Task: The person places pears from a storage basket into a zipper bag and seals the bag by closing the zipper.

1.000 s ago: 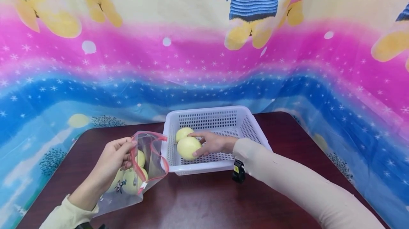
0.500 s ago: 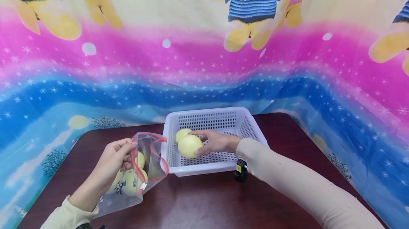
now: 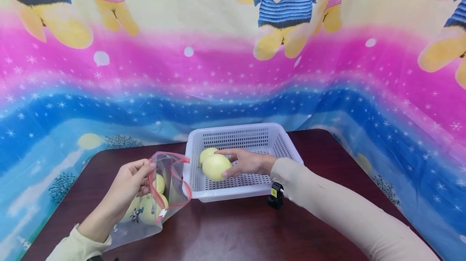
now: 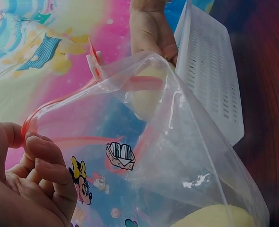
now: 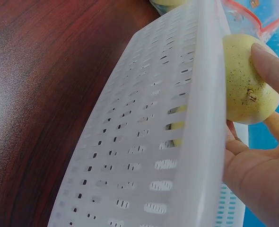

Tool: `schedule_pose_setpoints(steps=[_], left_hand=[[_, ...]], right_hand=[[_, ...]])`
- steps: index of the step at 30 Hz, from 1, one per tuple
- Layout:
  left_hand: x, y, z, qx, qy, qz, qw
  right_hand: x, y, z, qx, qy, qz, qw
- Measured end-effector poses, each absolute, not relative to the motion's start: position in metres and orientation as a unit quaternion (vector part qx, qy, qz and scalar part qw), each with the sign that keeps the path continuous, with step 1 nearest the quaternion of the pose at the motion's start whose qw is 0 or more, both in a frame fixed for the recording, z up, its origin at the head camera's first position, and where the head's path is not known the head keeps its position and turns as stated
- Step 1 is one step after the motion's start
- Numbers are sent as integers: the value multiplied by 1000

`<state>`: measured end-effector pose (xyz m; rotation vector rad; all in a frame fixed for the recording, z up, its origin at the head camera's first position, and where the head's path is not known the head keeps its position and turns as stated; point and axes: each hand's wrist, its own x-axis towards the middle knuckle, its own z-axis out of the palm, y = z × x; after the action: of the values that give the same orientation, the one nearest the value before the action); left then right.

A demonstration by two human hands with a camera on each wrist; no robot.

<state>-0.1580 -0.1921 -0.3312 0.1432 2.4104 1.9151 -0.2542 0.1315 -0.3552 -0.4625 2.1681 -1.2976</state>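
My left hand (image 3: 129, 182) pinches the pink zip edge of a clear plastic bag (image 3: 178, 190), whose mouth gapes toward the basket. Inside the bag lie several pale yellow pears (image 3: 147, 209). My right hand (image 3: 245, 162) reaches into a white slotted plastic basket (image 3: 233, 191) and grips a speckled pear (image 5: 246, 78) between thumb and fingers. Another pear (image 3: 207, 153) sits just behind the held one, at the basket's left end. In the left wrist view, the bag's film partly overlaps the held pear and cartoon prints (image 4: 120, 156) show on it.
The basket stands toward the back of a dark red-brown wooden table (image 3: 225, 228), its left rim close beside the bag's mouth. A printed cloth (image 3: 233, 71) with bears and snowflakes hangs behind and along the sides.
The right hand has closed its grip a little on the front pear, which has shifted very slightly. The left hand and bag stay nearly where they were.
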Motion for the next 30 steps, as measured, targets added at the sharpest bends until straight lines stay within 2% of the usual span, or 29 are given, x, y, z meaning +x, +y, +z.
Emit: schedule_pose_setpoints(steps=[30], left_hand=[[-159,-192,-331,41,777,627,35]], right_hand=[[-251,131,-344,-209,791,-510,266]])
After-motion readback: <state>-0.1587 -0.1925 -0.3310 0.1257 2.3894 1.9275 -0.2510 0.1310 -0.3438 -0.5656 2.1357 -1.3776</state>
